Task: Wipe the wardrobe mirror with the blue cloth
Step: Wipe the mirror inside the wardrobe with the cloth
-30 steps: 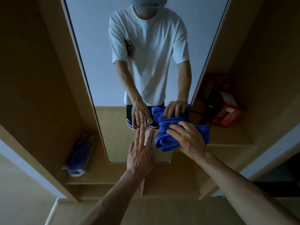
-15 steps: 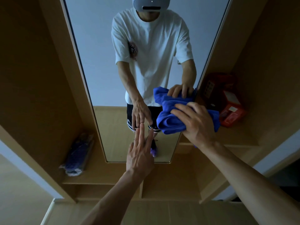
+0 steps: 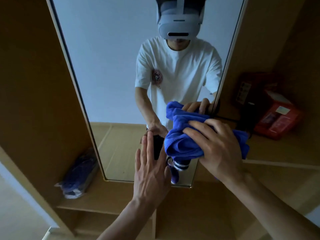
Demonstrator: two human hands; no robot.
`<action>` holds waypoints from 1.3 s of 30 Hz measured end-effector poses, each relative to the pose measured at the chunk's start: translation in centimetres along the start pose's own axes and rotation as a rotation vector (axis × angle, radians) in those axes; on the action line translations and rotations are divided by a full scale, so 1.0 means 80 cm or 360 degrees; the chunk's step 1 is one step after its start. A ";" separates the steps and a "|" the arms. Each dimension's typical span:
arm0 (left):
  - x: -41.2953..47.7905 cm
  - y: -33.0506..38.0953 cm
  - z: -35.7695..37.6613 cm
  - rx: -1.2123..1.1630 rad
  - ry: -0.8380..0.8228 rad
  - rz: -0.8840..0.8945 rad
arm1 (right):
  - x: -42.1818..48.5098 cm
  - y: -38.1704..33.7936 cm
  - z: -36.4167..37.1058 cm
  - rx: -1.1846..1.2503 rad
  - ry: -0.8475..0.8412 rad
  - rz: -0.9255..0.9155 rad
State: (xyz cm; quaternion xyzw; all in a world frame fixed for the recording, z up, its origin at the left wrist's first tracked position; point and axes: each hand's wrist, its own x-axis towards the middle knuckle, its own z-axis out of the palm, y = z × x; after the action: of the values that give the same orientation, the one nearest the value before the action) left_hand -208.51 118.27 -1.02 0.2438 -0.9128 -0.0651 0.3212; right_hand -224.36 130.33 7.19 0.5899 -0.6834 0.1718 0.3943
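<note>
While the right hand (image 3: 218, 148) grips a bunched, plush blue cloth (image 3: 183, 135) against the lower right of the tall, narrow wardrobe mirror (image 3: 110, 66), the left hand (image 3: 152, 172) rests flat and spread on the smooth glass. A red box (image 3: 277, 118) sits on the right wooden shelf (image 3: 280, 149); a clear plastic bag of dark blue material (image 3: 78, 175) lies on the left shelf (image 3: 97, 200).

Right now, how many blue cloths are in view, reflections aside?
1: the blue cloth is bunched under the right hand against the mirror, lower right. The bagged blue bundle on the left shelf is unclear.
</note>
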 end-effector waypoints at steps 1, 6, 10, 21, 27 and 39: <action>0.001 -0.003 0.004 0.0023 0.0073 0.0015 | -0.001 0.001 0.001 -0.0011 0.0027 -0.0014; 0.009 -0.020 0.022 0.0103 0.0313 0.0115 | 0.000 0.001 0.006 -0.0055 0.0159 -0.0107; 0.015 -0.031 0.037 0.0133 0.0445 0.0175 | -0.004 -0.003 0.014 -0.0121 0.0264 -0.0114; 0.038 -0.039 0.067 0.0289 0.0738 0.0252 | -0.009 -0.007 0.032 -0.0072 0.0454 -0.0132; 0.043 -0.046 0.074 0.0356 0.0751 0.0263 | -0.009 0.000 0.038 0.0041 0.0475 -0.0105; 0.045 -0.053 0.072 0.0400 0.0724 0.0312 | -0.023 -0.011 0.048 -0.0089 0.0472 -0.0091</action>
State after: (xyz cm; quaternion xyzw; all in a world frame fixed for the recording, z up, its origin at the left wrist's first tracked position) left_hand -212.82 112.63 -4.71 0.2005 -0.8374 0.1364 0.4900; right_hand -224.81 128.67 3.23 0.5661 -0.6051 0.2266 0.5119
